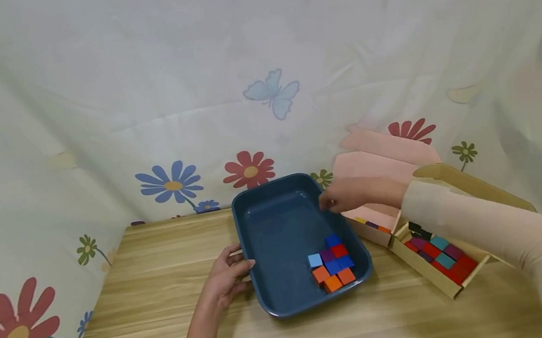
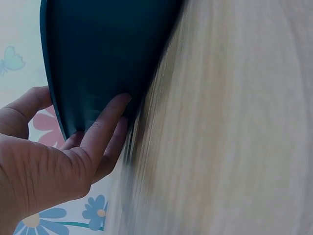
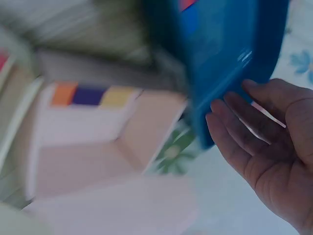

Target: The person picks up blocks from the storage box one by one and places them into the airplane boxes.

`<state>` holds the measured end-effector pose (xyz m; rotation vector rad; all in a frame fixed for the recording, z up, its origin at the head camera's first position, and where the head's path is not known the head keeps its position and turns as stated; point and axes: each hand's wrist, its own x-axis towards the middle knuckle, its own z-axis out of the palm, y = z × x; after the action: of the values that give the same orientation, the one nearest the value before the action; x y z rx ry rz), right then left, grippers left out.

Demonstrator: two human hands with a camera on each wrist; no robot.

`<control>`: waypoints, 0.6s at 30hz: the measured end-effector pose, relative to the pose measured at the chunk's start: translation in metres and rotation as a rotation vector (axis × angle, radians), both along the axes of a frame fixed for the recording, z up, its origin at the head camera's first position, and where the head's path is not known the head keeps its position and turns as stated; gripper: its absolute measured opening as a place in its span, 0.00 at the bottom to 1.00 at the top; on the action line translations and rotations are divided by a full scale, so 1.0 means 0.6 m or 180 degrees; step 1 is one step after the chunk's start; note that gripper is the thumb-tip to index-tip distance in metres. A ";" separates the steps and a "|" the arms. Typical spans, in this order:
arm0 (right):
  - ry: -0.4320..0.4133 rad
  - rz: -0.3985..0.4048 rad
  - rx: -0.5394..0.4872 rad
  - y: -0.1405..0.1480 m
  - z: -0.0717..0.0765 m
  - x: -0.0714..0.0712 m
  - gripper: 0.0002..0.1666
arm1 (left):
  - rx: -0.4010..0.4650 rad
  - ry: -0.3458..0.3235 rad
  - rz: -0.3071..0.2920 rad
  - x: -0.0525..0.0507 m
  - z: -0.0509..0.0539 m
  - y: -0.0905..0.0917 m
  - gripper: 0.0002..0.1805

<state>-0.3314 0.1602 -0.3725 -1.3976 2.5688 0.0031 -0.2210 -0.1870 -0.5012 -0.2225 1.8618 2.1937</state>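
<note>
A dark blue tray lies on the wooden table, holding several coloured cubes in its near right part. My left hand grips the tray's left side, thumb at the rim and fingers against the outer side; the left wrist view shows this hand close up on the tray. At the tray's far right side, my right hand holds the rim with bent fingers. In the right wrist view, the fingertips and thumb of this hand meet the tray's edge.
Right of the tray stands an open pink box with a few cubes inside. Beside it, a cardboard box contains red, teal and purple cubes. A flowered cloth hangs behind the table.
</note>
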 end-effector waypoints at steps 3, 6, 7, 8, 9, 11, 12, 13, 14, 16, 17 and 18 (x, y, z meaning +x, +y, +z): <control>-0.0260 0.0140 0.0015 -0.041 -0.004 0.017 0.16 | -0.0008 0.0013 0.0004 -0.001 -0.002 -0.002 0.39; -0.0481 0.0260 0.0027 -0.077 -0.018 0.039 0.19 | -0.0017 0.0018 -0.0010 -0.001 -0.002 -0.004 0.39; -0.0480 0.0284 0.0095 -0.087 -0.024 0.047 0.19 | -0.0013 0.0017 -0.0012 -0.001 -0.002 -0.004 0.39; -0.0461 0.0309 0.0169 -0.098 -0.031 0.054 0.20 | -0.0015 0.0017 -0.0009 -0.001 -0.002 -0.004 0.39; -0.0436 0.0297 0.0264 -0.107 -0.039 0.061 0.21 | -0.0017 0.0015 -0.0006 -0.001 -0.003 -0.004 0.39; -0.0387 0.0233 0.0467 -0.123 -0.056 0.071 0.23 | -0.0017 0.0014 -0.0004 -0.003 -0.002 -0.004 0.39; -0.0385 0.0149 0.0589 -0.129 -0.064 0.076 0.24 | -0.0015 0.0012 -0.0006 -0.003 -0.003 -0.003 0.39; -0.0391 0.0060 0.0696 -0.134 -0.071 0.079 0.24 | -0.0015 0.0012 -0.0010 -0.004 -0.003 -0.003 0.39; -0.0418 -0.0019 0.0785 -0.139 -0.077 0.081 0.25 | -0.0014 0.0011 -0.0013 -0.005 -0.004 -0.003 0.39; -0.0474 -0.0141 0.0950 -0.146 -0.088 0.082 0.26 | 0.0001 0.0003 -0.0016 -0.006 -0.004 -0.002 0.39; -0.0496 -0.0173 0.1014 -0.149 -0.091 0.081 0.26 | -0.0001 0.0003 -0.0017 -0.005 -0.004 -0.002 0.39; -0.0491 -0.0166 0.1073 -0.151 -0.094 0.080 0.25 | 0.0001 0.0002 -0.0013 -0.005 -0.004 -0.002 0.38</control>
<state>-0.2835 0.0694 -0.4290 -1.1584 2.3427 0.2940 -0.2237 -0.1885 -0.5039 -0.2178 1.8606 2.1917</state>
